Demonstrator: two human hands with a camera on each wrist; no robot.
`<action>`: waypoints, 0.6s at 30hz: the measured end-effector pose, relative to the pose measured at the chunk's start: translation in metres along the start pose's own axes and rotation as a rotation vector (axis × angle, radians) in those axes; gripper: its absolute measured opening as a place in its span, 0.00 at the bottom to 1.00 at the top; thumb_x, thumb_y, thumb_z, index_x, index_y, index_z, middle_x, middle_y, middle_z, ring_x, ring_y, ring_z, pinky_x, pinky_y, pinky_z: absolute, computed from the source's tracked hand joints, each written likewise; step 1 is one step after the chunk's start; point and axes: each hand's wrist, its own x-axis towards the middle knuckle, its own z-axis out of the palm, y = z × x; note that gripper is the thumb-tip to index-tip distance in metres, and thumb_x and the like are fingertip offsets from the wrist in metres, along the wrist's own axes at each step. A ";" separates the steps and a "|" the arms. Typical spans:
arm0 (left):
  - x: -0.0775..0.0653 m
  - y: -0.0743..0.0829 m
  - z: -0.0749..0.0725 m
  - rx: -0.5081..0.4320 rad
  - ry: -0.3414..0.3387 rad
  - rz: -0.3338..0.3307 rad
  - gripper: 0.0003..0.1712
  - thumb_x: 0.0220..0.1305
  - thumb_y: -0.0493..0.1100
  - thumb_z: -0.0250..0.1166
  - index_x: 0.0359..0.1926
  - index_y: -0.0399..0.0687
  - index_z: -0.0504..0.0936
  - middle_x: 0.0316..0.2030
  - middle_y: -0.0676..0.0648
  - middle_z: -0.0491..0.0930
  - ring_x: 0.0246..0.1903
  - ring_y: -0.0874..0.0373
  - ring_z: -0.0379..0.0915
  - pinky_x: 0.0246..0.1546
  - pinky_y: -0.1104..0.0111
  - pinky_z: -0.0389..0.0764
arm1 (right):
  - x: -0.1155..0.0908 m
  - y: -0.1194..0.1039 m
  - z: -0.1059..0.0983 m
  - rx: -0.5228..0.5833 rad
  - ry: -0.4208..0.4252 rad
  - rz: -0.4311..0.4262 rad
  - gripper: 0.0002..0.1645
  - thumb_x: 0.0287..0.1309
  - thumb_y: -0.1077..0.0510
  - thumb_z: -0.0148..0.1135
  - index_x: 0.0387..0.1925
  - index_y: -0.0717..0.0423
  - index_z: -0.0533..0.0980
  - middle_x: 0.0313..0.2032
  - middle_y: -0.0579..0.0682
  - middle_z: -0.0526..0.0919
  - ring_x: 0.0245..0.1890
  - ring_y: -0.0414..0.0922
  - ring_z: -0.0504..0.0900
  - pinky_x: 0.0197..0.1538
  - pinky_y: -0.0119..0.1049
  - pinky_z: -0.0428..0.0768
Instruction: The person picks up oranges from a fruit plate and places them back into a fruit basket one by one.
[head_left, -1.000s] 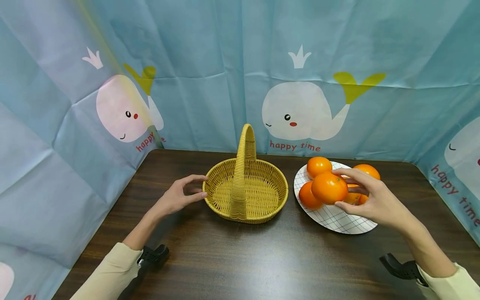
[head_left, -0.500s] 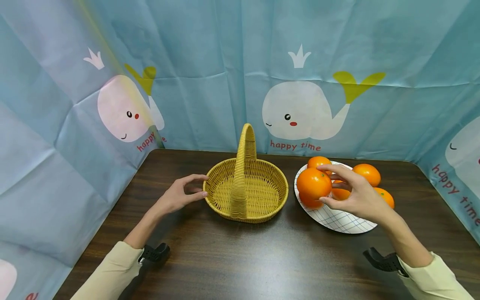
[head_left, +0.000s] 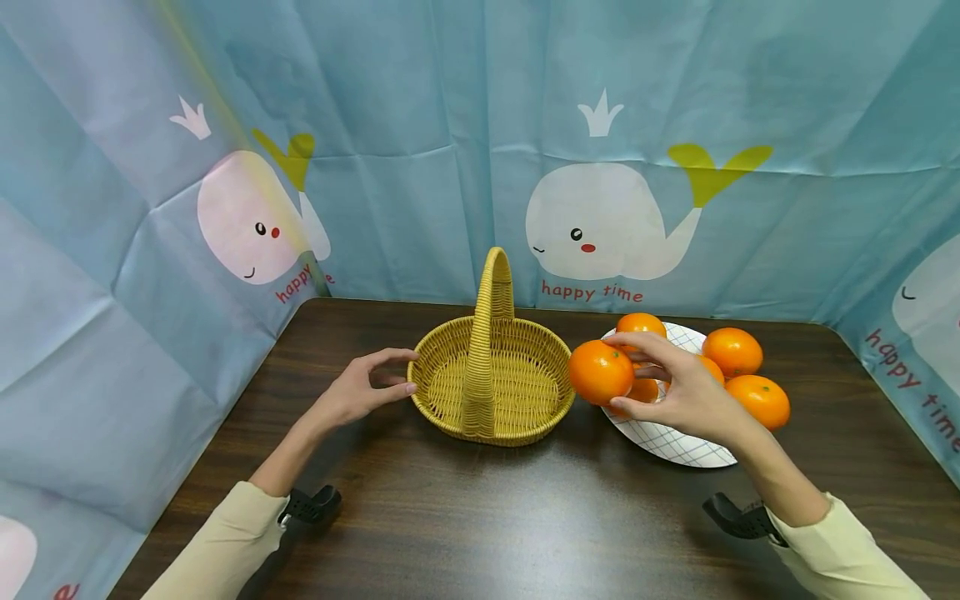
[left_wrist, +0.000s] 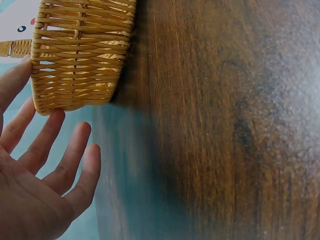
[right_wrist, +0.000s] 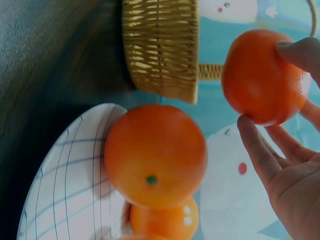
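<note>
Head view: right hand [head_left: 686, 392] has carried its gripped orange [head_left: 601, 372] closer to the empty basket [head_left: 495, 382]; oranges [head_left: 742, 375] sit on the plate [head_left: 675, 442]; left hand [head_left: 356, 392] open, touching it.

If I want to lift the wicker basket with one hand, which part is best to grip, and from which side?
Probably grip the wicker basket by the top of its arched handle, coming from above. The handle stands upright across the middle, with open space under it, and the left hand only touches the rim.

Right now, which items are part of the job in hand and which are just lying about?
In use:
- right hand holding an orange
- left hand touching the wicker basket
- plate with the other oranges

Just there:
- wooden table
- whale-print curtain
</note>
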 end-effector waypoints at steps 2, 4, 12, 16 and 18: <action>0.000 0.001 0.000 0.001 0.000 0.001 0.29 0.69 0.39 0.70 0.67 0.38 0.74 0.65 0.37 0.72 0.53 0.37 0.79 0.51 0.59 0.82 | 0.002 0.000 0.003 0.002 -0.004 0.016 0.44 0.49 0.63 0.81 0.67 0.46 0.72 0.62 0.43 0.75 0.52 0.48 0.82 0.55 0.33 0.79; 0.000 0.001 0.000 0.002 0.001 0.000 0.29 0.69 0.39 0.70 0.67 0.38 0.74 0.65 0.37 0.72 0.53 0.37 0.79 0.51 0.58 0.82 | 0.005 -0.001 0.007 -0.003 -0.007 0.026 0.43 0.50 0.61 0.81 0.67 0.45 0.72 0.62 0.42 0.75 0.53 0.48 0.81 0.56 0.33 0.78; 0.001 0.000 0.000 -0.001 0.001 -0.005 0.29 0.69 0.40 0.69 0.67 0.38 0.74 0.65 0.37 0.72 0.54 0.37 0.78 0.52 0.56 0.81 | 0.021 0.004 0.025 0.034 -0.025 -0.069 0.42 0.49 0.63 0.82 0.66 0.50 0.73 0.61 0.46 0.75 0.54 0.47 0.79 0.52 0.42 0.83; 0.000 0.000 0.000 0.001 0.002 -0.003 0.29 0.69 0.40 0.69 0.67 0.38 0.74 0.64 0.37 0.73 0.54 0.37 0.78 0.52 0.56 0.81 | 0.026 0.003 0.036 0.021 -0.018 -0.095 0.43 0.45 0.68 0.82 0.65 0.54 0.73 0.61 0.49 0.74 0.55 0.46 0.77 0.50 0.45 0.83; 0.000 0.000 0.000 0.006 0.002 -0.007 0.29 0.69 0.40 0.69 0.67 0.39 0.74 0.64 0.37 0.73 0.54 0.37 0.78 0.52 0.56 0.81 | 0.029 -0.004 0.041 0.010 -0.011 -0.105 0.43 0.44 0.71 0.81 0.63 0.59 0.74 0.60 0.53 0.75 0.55 0.48 0.77 0.50 0.47 0.84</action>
